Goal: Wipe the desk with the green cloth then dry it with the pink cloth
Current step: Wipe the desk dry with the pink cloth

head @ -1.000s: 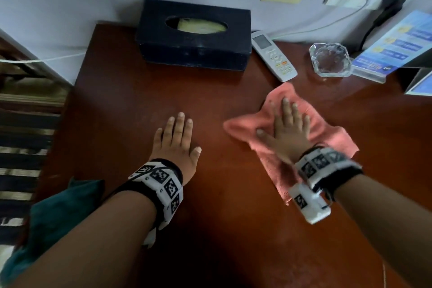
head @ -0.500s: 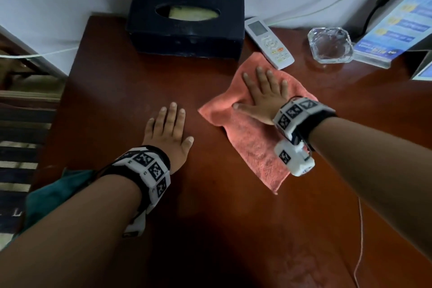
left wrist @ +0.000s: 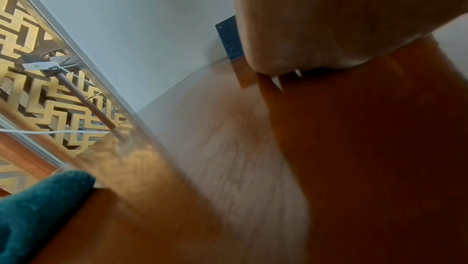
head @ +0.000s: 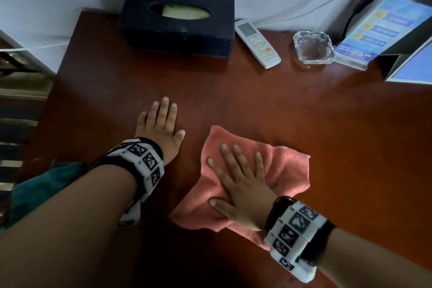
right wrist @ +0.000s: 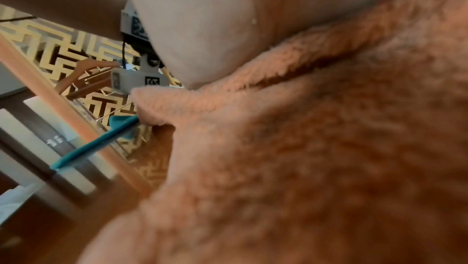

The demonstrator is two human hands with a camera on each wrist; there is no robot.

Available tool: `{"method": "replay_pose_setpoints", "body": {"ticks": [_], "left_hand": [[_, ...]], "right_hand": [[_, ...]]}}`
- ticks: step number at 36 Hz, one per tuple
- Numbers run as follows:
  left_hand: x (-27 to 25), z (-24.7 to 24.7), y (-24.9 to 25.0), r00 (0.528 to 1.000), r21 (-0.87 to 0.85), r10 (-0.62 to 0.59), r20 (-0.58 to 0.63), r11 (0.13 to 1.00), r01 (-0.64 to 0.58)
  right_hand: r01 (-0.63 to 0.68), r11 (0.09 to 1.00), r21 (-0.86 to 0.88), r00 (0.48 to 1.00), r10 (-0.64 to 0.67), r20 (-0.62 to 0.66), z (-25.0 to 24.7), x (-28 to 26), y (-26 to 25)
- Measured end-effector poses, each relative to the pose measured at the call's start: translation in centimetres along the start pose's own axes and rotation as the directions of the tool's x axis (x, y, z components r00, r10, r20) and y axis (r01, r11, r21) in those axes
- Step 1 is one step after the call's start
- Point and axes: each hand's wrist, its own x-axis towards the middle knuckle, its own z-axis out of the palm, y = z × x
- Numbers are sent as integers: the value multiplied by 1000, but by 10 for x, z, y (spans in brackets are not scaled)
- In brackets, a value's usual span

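Note:
The pink cloth [head: 287,170] lies spread and rumpled on the red-brown desk [head: 257,100], near the front middle. My right hand [head: 236,180] presses flat on it with straight, spread fingers; the right wrist view is filled with the pink cloth [right wrist: 303,148]. My left hand [head: 161,121] rests flat on the bare wood to the left of the cloth, holding nothing. The green cloth [head: 39,192] sits bunched at the desk's front left edge, partly hidden by my left forearm; the green cloth [left wrist: 33,212] also shows at the lower left of the left wrist view.
Along the back wall stand a dark tissue box [head: 177,23], a white remote [head: 257,43], a glass ashtray [head: 313,48] and a blue leaflet stand [head: 383,30]. A second stand [head: 411,63] sits at the right edge. The desk's left edge drops off beside a patterned screen.
My right hand has slid the pink cloth from near the remote back toward the front of the desk. The left hand has stayed flat in place.

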Motion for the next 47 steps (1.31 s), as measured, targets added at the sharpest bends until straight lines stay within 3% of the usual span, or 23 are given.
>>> {"method": "replay_pose_setpoints", "body": {"ticks": [4, 7, 14, 20, 28, 33, 41, 45, 47], "left_hand": [[-1, -1, 0, 1000, -11, 4, 13, 1000, -4], [0, -2, 0, 999, -14, 2, 38, 1000, -1], [2, 0, -2, 999, -20, 6, 45, 1000, -5], [3, 1, -2, 999, -17, 3, 50, 1000, -2], [5, 0, -3, 999, -31, 11, 52, 999, -10], [7, -7, -2, 992, -4, 2, 123, 1000, -2], [-1, -14, 2, 995, 50, -8, 102, 999, 3], [-16, -24, 8, 999, 120, 30, 37, 992, -34], [-37, -23, 14, 994, 115, 113, 14, 987, -114]], "right_hand": [[23, 998, -53, 1000, -23, -1, -9, 9, 13], [-84, 994, -71, 996, 84, -5, -32, 32, 33], [-331, 937, 115, 936, 341, -87, -87, 94, 95], [-367, 922, 123, 911, 383, -152, -94, 108, 108], [-306, 949, 79, 931, 316, -182, -67, 91, 80], [-218, 974, 68, 960, 226, -166, -35, 54, 42], [-163, 986, 33, 975, 166, -147, 22, -13, -28], [-131, 989, 63, 973, 141, -181, 59, -50, -60], [-133, 988, 82, 968, 148, -202, 76, -64, -74]]}}
